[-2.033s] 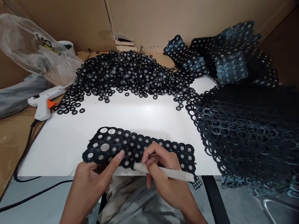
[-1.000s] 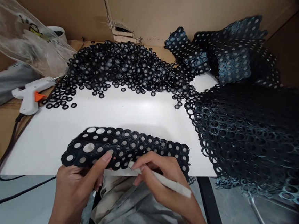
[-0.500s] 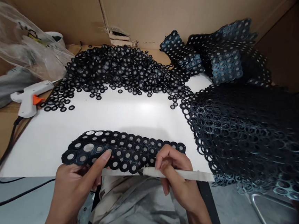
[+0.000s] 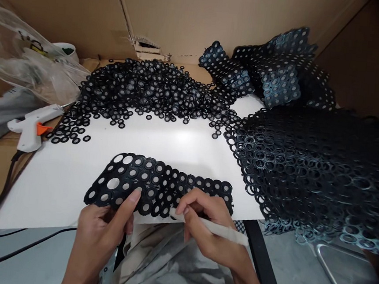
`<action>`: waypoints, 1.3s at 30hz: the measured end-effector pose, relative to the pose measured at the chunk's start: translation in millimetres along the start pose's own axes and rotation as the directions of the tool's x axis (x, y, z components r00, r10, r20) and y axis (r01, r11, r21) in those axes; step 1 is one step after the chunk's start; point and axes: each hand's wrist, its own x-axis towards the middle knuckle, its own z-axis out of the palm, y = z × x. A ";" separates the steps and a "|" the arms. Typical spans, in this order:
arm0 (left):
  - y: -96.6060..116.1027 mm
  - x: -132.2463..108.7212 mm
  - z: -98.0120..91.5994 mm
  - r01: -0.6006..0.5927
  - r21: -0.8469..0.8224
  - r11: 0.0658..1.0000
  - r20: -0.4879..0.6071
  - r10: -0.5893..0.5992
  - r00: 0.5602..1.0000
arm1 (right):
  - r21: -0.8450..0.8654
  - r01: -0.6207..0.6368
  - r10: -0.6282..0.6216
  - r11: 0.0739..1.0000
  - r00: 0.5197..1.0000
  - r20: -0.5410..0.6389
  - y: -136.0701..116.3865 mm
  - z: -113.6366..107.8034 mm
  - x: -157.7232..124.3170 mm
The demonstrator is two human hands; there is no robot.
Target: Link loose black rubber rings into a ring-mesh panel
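A sheet of joined black rings [image 4: 145, 176] lies at the front edge of the white board, its near left part lifted a little. My left hand [image 4: 104, 227] pinches that sheet by its near edge, thumb on top and fingers underneath. In my right hand [image 4: 207, 221] is a slim tool with a pale wrapped handle [image 4: 224, 232], held like a pen. The tool's tip meets the sheet's near edge around its middle; my fingers partly cover it, so its kind is unclear.
A heap of loose black rings [image 4: 141, 84] spreads over the back of the white board [image 4: 49, 183]. A white glue gun [image 4: 33, 124] with a cable lies left. Large ring mesh [image 4: 306, 170] drapes over the right side; folded ring sheets [image 4: 281, 75] sit behind.
My right hand has moved left along the sheet with the tool, whose handle now slants more. The sheet's left part has been raised and tilted, and the view has shifted slightly.
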 end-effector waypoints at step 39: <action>2.9 20.9 11.6 0.000 0.227 0.974 -0.041 0.010 0.999 | 0.127 -0.053 0.061 0.991 0.996 -0.067 -0.9 -13.0 22.6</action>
